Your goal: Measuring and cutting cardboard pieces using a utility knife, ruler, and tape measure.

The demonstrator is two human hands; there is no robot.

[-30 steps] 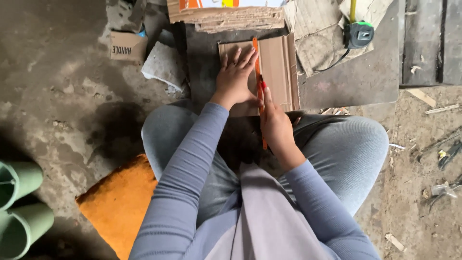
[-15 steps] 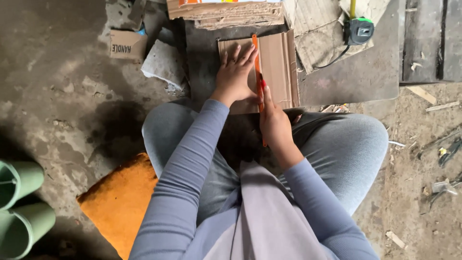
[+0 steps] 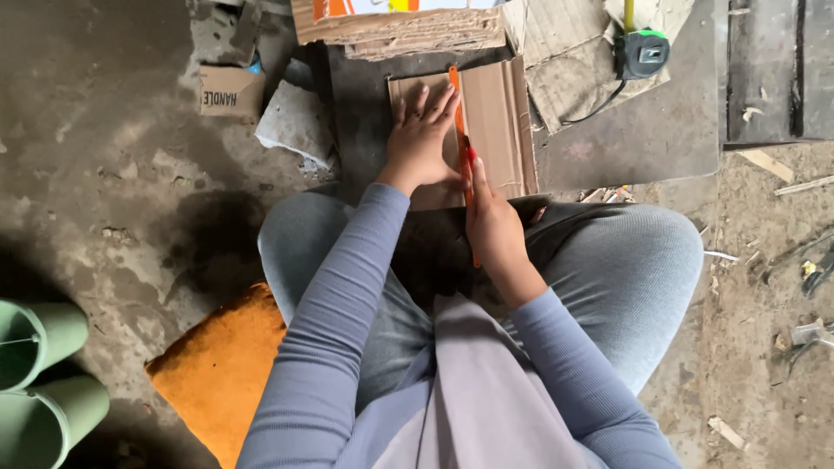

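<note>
Little change from half a second ago: both hands keep their places on the cardboard sheet [image 3: 495, 122].

Left hand [image 3: 421, 143] flat, fingers spread, pressing the sheet beside the orange ruler [image 3: 459, 130]. Right hand [image 3: 491, 217] closed around the ruler's near end.

Small brown printed box [image 3: 228, 90] lies well left. Stack of corrugated cardboard [image 3: 408, 30] lies beyond the sheet; tape measure [image 3: 641, 54] to its right.

A single head-worn view looks almost straight down, close over the seated person's lap and knees. It faces the concrete floor [image 3: 130, 174] ahead, where both hands work near the top centre of the frame.
</note>
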